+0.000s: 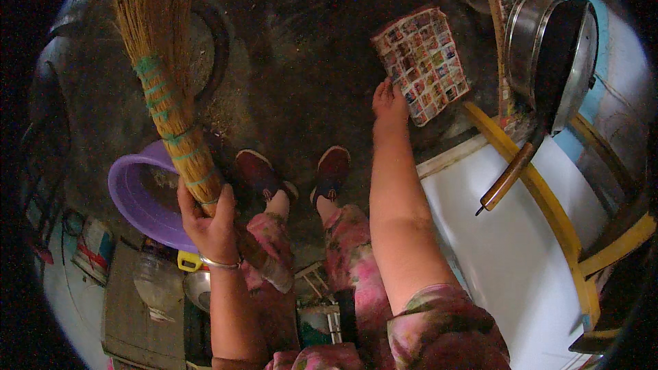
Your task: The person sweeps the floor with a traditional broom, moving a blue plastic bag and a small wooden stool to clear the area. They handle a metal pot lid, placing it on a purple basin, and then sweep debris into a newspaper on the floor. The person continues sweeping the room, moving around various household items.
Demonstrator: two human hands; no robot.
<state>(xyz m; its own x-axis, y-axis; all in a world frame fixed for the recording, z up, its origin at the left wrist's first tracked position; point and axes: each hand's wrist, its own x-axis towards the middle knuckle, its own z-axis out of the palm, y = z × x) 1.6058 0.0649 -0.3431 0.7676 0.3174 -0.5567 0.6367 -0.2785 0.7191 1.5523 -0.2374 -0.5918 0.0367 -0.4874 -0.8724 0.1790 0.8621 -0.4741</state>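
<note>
My left hand (211, 221) grips the bound handle end of a straw broom (172, 128), whose bristles point up and away from me at the upper left. Green and dark ties wrap the broom's bundle. A metal bangle circles my left wrist. Out in front to the right, my right hand (390, 100) holds the near left edge of a flat rectangular piece (424, 64) printed with a grid of small colourful pictures; its material cannot be told. My right thumb and fingertips are partly hidden. Under the broom and my left hand is a purple plastic basin (121, 192).
On the right, a wok with a wooden handle (509, 177) and a steel pot (519, 46) are near a yellow chair-like frame (550, 205) and a white panel (488, 231). A clear jar (157, 277) and a metal bowl (198, 288) are at the lower left. A dark ring (221, 51) lies on the floor.
</note>
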